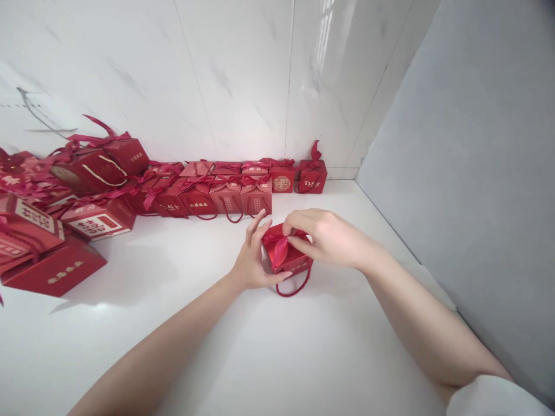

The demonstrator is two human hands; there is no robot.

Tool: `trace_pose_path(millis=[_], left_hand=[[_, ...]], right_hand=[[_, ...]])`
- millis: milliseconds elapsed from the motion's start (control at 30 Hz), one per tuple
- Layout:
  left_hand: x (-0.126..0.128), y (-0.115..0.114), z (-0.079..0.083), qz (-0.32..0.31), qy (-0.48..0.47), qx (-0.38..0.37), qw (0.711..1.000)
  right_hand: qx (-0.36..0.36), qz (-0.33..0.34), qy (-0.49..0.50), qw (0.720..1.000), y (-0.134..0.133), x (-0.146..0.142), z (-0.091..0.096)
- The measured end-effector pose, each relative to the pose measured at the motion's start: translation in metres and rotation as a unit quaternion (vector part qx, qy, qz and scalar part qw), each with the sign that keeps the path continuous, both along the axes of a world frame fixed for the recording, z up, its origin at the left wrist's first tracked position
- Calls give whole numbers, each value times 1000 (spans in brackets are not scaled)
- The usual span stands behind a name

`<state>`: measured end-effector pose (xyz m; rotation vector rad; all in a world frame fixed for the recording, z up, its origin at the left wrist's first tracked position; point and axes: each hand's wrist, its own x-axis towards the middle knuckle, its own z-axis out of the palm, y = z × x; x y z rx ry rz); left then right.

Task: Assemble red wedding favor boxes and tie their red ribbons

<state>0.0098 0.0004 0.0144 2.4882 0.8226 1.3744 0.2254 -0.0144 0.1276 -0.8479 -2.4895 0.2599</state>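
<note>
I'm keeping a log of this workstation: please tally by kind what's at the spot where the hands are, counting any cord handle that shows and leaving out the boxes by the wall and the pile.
Hands (left hand, right hand): 2
Red box: 1
Ribbon: 1
Visible cord handle: 1
Total: 5

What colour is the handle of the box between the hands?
The cord handle is dark red; head view.
</note>
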Motion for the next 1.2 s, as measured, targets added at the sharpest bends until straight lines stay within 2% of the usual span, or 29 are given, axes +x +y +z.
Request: trace_pose_path(millis=[100,200,333,433,500,600,733,833,967,1200], left_hand=[[0,0,0,39,9,37,999],[-1,0,0,73,2,38,997],[-4,1,0,103,-6,24,994],[-5,3,0,118,-4,25,993],[-5,3,-1,113,-6,23,993],[-5,3,-3,112,10,21,993],[-5,1,-3,136,57,55,987],[-5,0,-1,169,79,69,980],[-3,-1,-2,189,89,79,975],[1,0,-3,156,97,146,972]], right_hand=[[-4,16,25,1000,-9,1,6],[-61,50,25,997,-21,-1,12],[-185,103,-83,974,-37,-1,20],[-219,81,-145,961,-40,1,24],[-182,41,-131,974,-35,2,21],[-73,5,-110,991,-23,-1,8],[33,11,-161,986,-12,-14,-7],[89,9,-195,977,-16,-20,-8],[77,-9,-217,973,-24,-20,-3],[-23,37,-209,977,-28,-23,1]])
